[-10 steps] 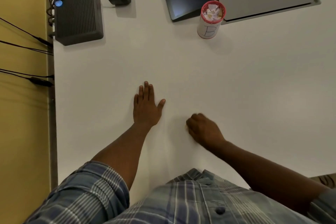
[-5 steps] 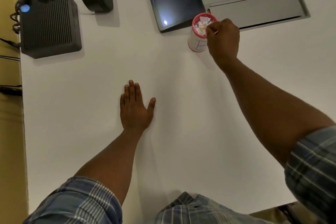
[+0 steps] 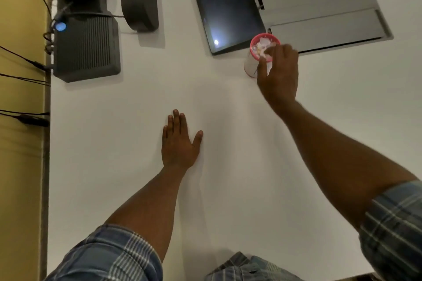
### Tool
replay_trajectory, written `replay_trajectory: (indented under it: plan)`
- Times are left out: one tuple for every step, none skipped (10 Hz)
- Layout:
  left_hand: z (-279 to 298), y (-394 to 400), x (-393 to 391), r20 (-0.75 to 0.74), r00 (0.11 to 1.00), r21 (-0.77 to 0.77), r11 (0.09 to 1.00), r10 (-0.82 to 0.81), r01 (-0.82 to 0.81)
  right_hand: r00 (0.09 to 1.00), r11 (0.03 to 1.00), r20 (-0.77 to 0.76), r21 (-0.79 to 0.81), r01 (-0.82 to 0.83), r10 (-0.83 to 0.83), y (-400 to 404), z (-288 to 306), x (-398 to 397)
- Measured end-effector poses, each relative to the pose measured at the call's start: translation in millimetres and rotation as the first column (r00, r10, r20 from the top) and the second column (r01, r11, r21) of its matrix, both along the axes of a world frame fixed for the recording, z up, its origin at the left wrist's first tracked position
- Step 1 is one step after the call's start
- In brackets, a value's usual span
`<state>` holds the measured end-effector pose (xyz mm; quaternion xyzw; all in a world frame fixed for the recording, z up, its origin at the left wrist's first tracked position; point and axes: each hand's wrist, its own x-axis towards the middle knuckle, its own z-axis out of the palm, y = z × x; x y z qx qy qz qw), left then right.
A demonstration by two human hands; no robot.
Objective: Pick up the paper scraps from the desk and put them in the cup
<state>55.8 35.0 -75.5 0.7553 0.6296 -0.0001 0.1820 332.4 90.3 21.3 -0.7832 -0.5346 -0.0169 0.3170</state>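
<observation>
Crumpled white paper scraps [image 3: 262, 46] are sitting inside the red-rimmed white paper cup [image 3: 252, 65], which is standing on the white table [image 3: 137, 102] just beside a dark tablet [image 3: 229, 15]. The right hand [image 3: 279, 73] is hovering at the cup's rim, fingers loosely spread and holding nothing visible. The left hand [image 3: 179, 143] is lying flat on the table, fingers straight, well apart from the cup. A grey ribbed box [image 3: 85, 49] is sitting at the left edge.
</observation>
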Motion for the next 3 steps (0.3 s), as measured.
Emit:
replay_trajectory:
  plan:
    - [13.7,-3.5,1.3,0.042,0.999,-0.050,0.999,-0.004,0.006,0.993,0.993,0.003,0.016,-0.118,0.118,-34.5,-1.2,-22.7]
    - [38.5,-13.5,1.3,0.108,0.994,-0.042,0.999,0.018,-0.014,0.963,0.956,-0.048,-0.115,-0.269,0.265,-64.1,-1.4,-38.1]
    - [57.7,-29.4,-0.5,0.147,0.989,0.001,1.000,0.015,-0.016,0.929,0.870,-0.137,-0.326,-0.371,0.345,-92.9,-7.7,-49.3]
